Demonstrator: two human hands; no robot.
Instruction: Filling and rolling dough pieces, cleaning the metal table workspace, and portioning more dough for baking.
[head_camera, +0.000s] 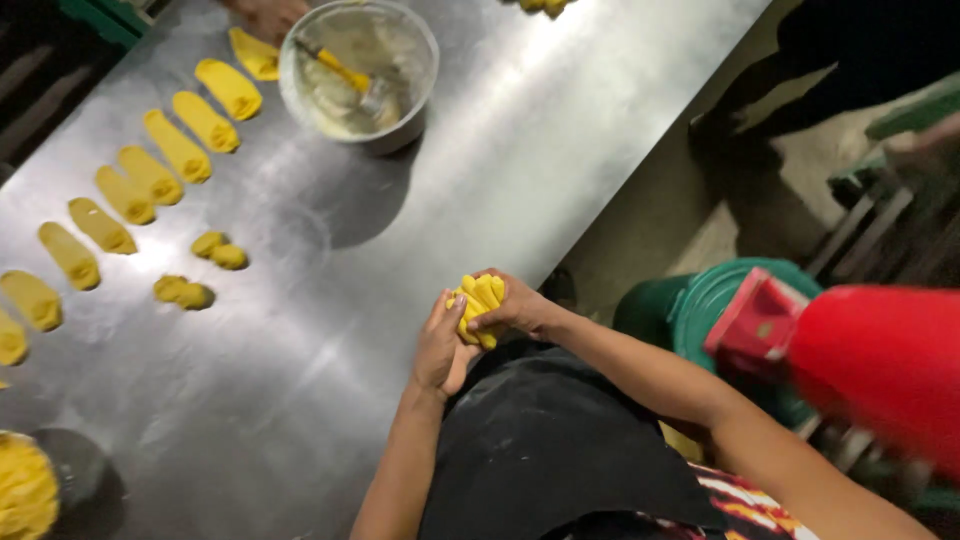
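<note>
A lump of yellow dough (479, 302) is pressed between both my hands at the near edge of the steel table (300, 380). My left hand (440, 347) cups it from below and the left. My right hand (512, 303) squeezes it from the right, fingers wrapped over it. On the table's left a row of several yellow dough rolls (178, 146) lies diagonally. Two smaller dough pieces (219, 250) (183, 292) sit beside that row.
A clear round bowl (358, 72) with pale mix and a yellow-handled tool stands at the table's far end. A bowl of yellow dough (25, 488) sits at the bottom left. A red object (880, 360) and a green bin (720, 310) are on my right. Another person's hand (265, 15) shows at the top.
</note>
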